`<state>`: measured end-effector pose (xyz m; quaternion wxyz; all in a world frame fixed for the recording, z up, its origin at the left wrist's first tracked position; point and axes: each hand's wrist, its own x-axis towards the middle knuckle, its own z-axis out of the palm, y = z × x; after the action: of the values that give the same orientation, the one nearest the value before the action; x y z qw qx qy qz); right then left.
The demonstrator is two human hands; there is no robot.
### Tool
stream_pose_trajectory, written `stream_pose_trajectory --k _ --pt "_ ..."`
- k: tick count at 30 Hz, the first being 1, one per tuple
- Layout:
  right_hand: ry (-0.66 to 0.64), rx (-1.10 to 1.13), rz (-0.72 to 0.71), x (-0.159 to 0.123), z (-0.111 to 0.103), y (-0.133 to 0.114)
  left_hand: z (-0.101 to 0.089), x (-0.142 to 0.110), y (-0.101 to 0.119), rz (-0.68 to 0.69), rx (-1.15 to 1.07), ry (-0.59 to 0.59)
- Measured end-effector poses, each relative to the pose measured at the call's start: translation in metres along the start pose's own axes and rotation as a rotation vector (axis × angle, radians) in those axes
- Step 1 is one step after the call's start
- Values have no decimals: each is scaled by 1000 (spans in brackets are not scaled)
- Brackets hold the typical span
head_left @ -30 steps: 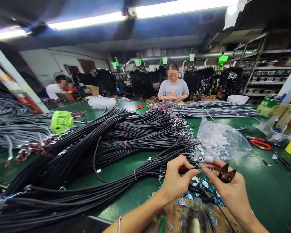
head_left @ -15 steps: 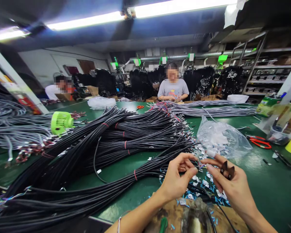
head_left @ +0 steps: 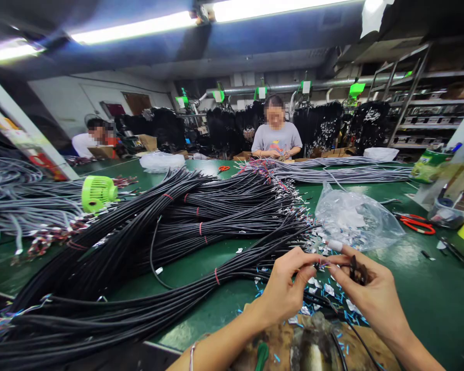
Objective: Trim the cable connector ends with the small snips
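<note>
Since the earlier frames the two hands have drawn closer together low and right of centre, and the dark tool (head_left: 358,271) in the right hand (head_left: 371,296) has turned from a spread, two-winged shape to a narrow, closed-looking one. The view has tipped slightly, so the co-worker (head_left: 276,135) across the table (head_left: 429,304) sits a little lower in the frame.

The left hand (head_left: 284,288) pinches the end of a black cable (head_left: 255,257) between thumb and forefinger, its fingers curled. The right hand grips the tool against its palm while its forefinger and thumb meet the left fingertips at the cable's thin coloured wires (head_left: 325,265). A pale wrap covers one right fingertip.

The cable runs left from the fingers into the big heap of black cables (head_left: 158,226) filling the middle and lower left. A clear bag (head_left: 355,219) of small white parts lies just above the hands; blue and white scraps (head_left: 332,299) litter the table beneath them.

What the tool is cannot be made out, nor whether it touches the wires. The objects at the bottom edge, between the forearms, are cut off and blurred. A green fan (head_left: 97,193) stands at left, red scissors (head_left: 415,224) at right.
</note>
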<state>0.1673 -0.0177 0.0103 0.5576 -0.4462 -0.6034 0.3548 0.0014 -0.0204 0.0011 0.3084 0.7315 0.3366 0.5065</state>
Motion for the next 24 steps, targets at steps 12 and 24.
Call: stream_pose_trajectory --k 12,24 --pt "-104 250 32 -3 1 -3 0 0 2 84 168 -2" --pt "-332 208 -26 6 -4 12 -9 -3 -16 60 210 -179"
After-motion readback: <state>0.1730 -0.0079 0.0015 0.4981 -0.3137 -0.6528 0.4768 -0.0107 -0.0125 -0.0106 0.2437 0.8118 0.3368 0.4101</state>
